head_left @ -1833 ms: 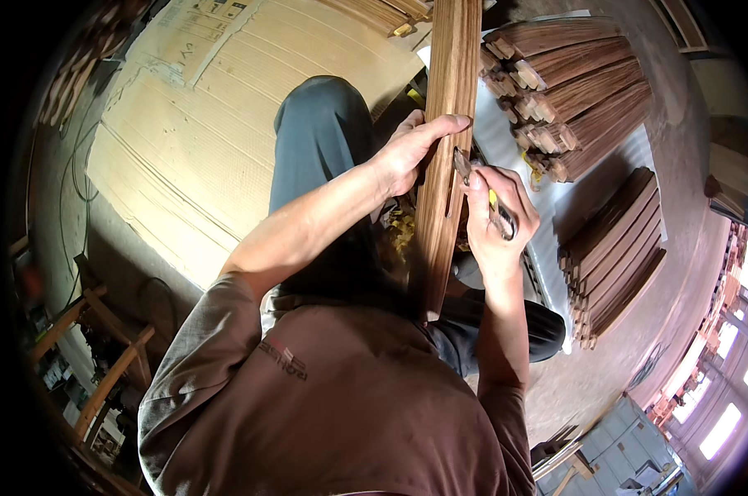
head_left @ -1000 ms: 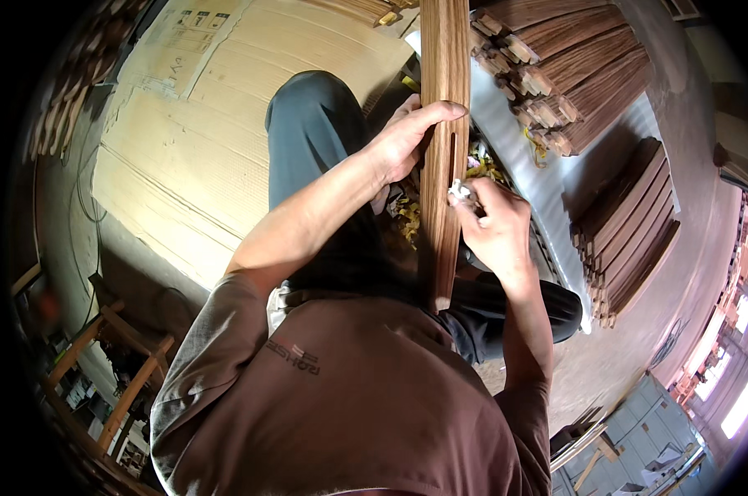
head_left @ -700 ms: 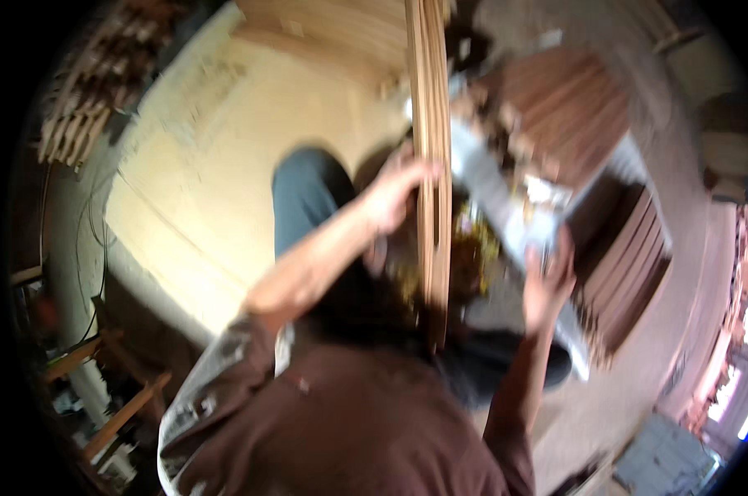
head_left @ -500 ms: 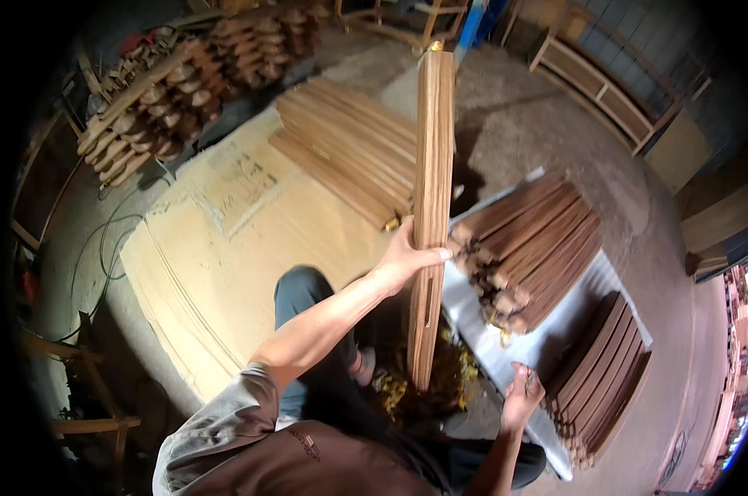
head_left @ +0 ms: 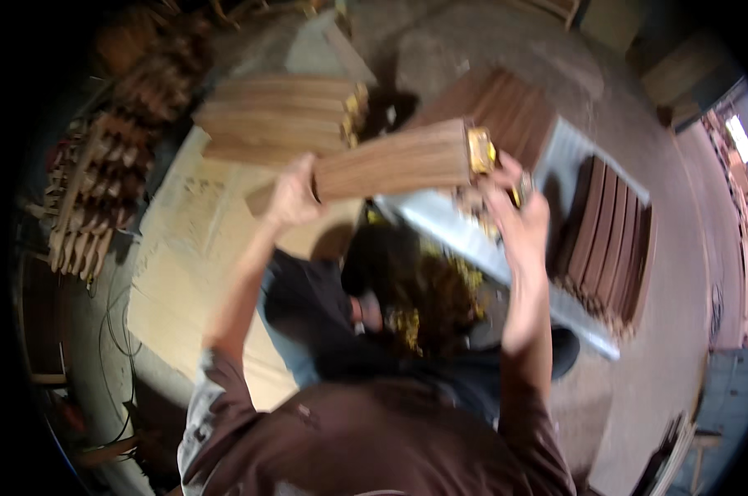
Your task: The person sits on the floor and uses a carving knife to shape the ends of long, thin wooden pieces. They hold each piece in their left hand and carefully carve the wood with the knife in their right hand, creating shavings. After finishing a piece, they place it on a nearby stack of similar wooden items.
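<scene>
My left hand (head_left: 294,194) is wrapped round a long brown wooden bar (head_left: 390,164), which lies nearly level across in front of me. At the bar's right end sits a yellow wrapping (head_left: 479,150). My right hand (head_left: 519,215) is curled at that wrapped end, with a bit of yellow showing between its fingers; motion blur hides exactly what it pinches. Below the bar, a heap of yellow and brown scraps (head_left: 415,326) lies on the floor between my legs.
Similar bars (head_left: 275,116) with yellow ends are stacked on a cardboard sheet (head_left: 184,273) at left. Darker bars (head_left: 494,107) and curved slats (head_left: 607,231) lie on a white sheet (head_left: 457,236) at right. Carved wooden pieces (head_left: 101,182) are piled far left, near a cable (head_left: 114,331).
The bar has swung from upright to nearly level, its yellow end now at the right. My right hand has risen from beside the curved slats to that end. The view has shifted.
</scene>
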{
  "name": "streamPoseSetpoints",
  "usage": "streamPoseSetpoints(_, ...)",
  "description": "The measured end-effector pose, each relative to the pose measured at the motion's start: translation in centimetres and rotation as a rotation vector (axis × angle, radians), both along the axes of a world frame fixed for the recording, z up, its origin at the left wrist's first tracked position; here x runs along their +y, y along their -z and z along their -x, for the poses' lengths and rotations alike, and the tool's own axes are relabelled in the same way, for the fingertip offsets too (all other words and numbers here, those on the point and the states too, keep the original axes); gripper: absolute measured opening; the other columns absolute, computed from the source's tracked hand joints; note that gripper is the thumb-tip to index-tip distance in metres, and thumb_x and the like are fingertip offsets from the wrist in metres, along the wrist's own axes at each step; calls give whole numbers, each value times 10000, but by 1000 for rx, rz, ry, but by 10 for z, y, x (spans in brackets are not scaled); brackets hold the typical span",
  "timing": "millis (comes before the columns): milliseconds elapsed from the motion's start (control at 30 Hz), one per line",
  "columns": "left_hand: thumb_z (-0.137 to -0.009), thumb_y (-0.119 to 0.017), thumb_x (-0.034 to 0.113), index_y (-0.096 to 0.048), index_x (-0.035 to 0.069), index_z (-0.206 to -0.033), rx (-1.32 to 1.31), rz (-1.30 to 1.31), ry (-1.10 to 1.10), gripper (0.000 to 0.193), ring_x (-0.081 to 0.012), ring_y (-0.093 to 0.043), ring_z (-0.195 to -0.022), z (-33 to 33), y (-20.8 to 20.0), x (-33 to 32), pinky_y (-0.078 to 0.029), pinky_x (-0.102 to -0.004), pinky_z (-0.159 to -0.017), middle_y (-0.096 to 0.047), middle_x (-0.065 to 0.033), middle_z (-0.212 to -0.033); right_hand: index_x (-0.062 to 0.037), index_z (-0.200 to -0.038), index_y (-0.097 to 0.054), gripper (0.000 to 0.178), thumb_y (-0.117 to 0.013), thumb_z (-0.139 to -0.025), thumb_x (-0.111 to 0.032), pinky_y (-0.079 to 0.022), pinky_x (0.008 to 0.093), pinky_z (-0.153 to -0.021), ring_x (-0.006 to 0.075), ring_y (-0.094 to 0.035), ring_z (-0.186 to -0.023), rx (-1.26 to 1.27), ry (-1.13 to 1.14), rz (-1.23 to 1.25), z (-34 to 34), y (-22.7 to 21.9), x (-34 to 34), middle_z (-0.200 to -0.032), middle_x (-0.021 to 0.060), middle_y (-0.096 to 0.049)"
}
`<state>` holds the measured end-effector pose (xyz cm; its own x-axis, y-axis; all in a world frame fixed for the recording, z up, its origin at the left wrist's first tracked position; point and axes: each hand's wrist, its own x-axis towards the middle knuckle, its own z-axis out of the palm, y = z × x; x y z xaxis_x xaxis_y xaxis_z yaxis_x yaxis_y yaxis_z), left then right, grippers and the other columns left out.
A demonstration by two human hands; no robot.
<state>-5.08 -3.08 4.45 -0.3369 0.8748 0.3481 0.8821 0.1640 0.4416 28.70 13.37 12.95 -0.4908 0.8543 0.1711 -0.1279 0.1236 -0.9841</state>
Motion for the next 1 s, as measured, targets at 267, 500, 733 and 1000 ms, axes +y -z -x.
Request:
streamPoseSetpoints(267,-616,-787,88,-484,70,-1326,47,256,-51,772,-406,-534,-1246,22,72,-32,-485,-466,-1021,-582,-204,-1272,-3,-995,-667,153,-753,-907,-93,-340,202,-462,57,-499,-558,29,72,314,35,86,-37,-717,7,-605)
streamPoseSetpoints(500,-723,-816,339,-473,49,-1312,178,345,-95,741,-403,-562,-1204,36,106,-29,-443,-507,-1043,-584,-216,-1275,-23,-938,-642,143,-746,-881,-103,-344,212,-439,87,-542,-598,-42,166,489,66,108,-32,-796,35,-641)
streamPoseSetpoints(733,-647,-859,317,-460,10,-1322,113,356,100,842,-395,-578,-1191,-34,66,16,-474,-453,-1057,-556,-250,-1311,-18,-910,-642,103,-706,-830,-8,-352,226,-445,90,-545,-604,-39,242,489,61,112,-49,-751,31,-627)
streamPoseSetpoints(1000,-641,-744,137,-521,0,-1206,343,-107,154,622,-319,-564,-1061,-95,84,45,-457,-439,-868,-537,-175,-1183,-13,-861,-632,69,-685,-817,-18,-354,253,-475,119,-549,-632,15,302,771,45,141,-38,-752,50,-607)
